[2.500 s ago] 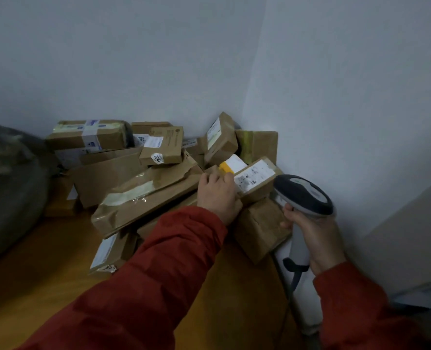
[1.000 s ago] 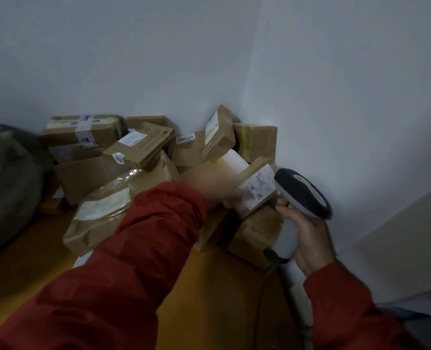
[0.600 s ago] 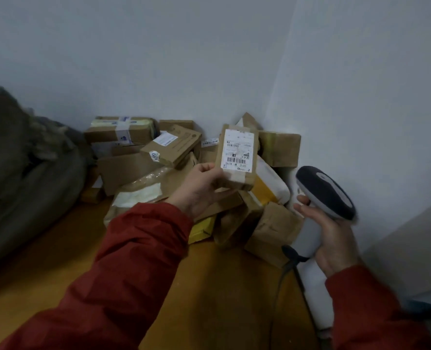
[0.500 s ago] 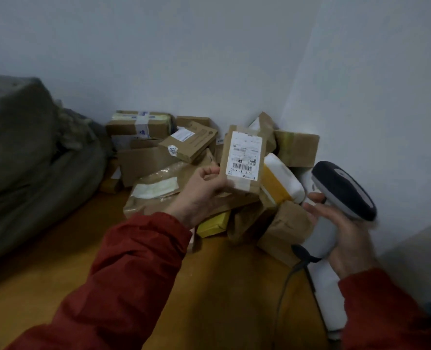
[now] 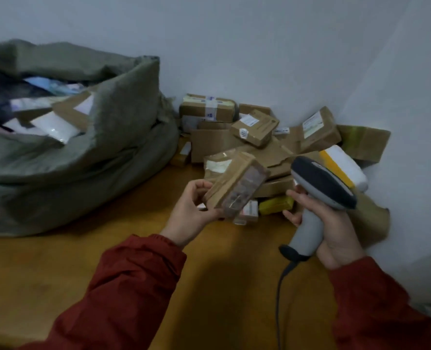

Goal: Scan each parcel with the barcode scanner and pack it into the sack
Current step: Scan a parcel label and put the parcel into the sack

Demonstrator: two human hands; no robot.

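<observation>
The parcel point(image 5: 236, 186) hangs tilted above the floor point(image 5: 83, 261), pinched at its lower left end by the left hand point(image 5: 193, 212). Just right of it, the right hand point(image 5: 330, 223) grips the scanner point(image 5: 320, 195). Behind lies the pile point(image 5: 262, 137); at left, the sack point(image 5: 88, 152) gapes.

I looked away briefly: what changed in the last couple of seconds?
The left hand took the small parcel off the pile and holds it tilted near the scanner. The right hand still grips the scanner; the pile remains in the corner.
</observation>
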